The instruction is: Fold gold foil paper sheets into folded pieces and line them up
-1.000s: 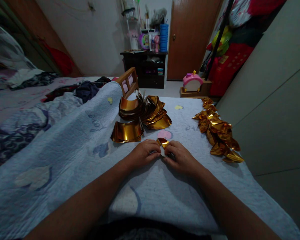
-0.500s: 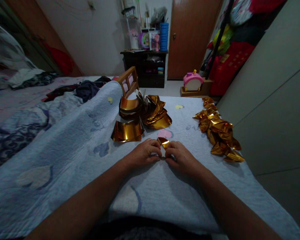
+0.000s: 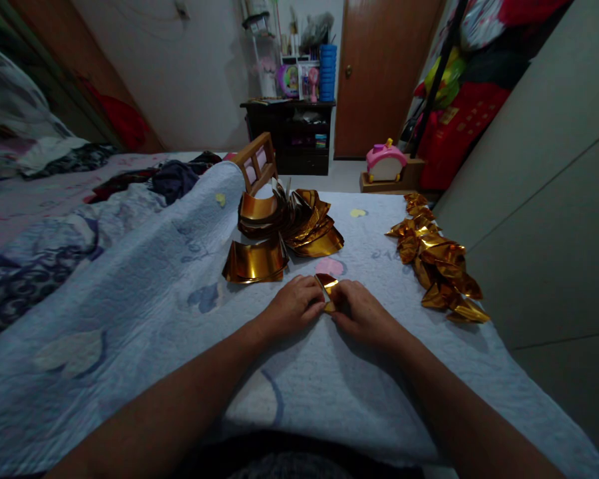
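Note:
A small sheet of gold foil paper (image 3: 327,282), partly folded, is pinched between my two hands just above the quilt. My left hand (image 3: 299,305) grips its left side with the fingers closed. On its right side my right hand (image 3: 357,307) has fingers and thumb pressed together. Most of the sheet is hidden behind my fingers. Beyond my left hand lies a stack of curved gold foil sheets (image 3: 255,261), with a larger fanned pile (image 3: 312,226) behind it. Folded gold foil pieces (image 3: 442,259) lie in a heap off to the right.
A pale blue quilt (image 3: 374,412) covers the surface under my hands and rises in a ridge at the left. A small wooden frame (image 3: 258,161) stands behind the foil. Farther back are a dark cabinet (image 3: 289,136) and a pink toy (image 3: 385,163).
My fingers have shifted slightly on the foil paper, and its lower edge now shows gold where a pale side showed before. The piles have not moved.

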A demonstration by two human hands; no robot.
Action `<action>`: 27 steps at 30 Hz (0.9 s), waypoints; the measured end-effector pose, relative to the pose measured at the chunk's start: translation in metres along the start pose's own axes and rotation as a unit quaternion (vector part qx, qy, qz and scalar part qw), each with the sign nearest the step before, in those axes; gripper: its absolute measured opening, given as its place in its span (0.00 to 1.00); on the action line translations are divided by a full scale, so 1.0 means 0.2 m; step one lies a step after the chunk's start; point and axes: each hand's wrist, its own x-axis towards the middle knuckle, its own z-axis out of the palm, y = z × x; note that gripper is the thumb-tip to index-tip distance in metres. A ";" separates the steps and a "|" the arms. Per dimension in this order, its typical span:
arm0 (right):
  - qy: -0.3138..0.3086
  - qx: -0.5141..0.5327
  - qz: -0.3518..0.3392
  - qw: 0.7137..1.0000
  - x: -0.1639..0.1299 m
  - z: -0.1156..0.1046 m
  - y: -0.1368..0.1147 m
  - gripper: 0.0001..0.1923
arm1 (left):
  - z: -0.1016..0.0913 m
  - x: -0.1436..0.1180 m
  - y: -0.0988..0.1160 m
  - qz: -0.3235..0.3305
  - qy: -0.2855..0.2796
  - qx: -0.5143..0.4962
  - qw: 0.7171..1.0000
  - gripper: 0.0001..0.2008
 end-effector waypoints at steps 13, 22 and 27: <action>-0.005 0.094 0.039 0.995 0.01 -0.02 0.03 0.09 | 0.00 0.00 0.06 -0.039 0.005 0.022 0.999 0.04; -0.004 0.059 0.006 0.998 0.01 0.00 0.02 0.04 | 0.01 0.00 0.06 -0.051 0.012 0.022 0.998 0.03; 0.005 0.013 -0.006 1.000 0.02 0.04 0.04 0.06 | 0.02 0.00 0.06 -0.056 0.010 0.032 0.998 0.03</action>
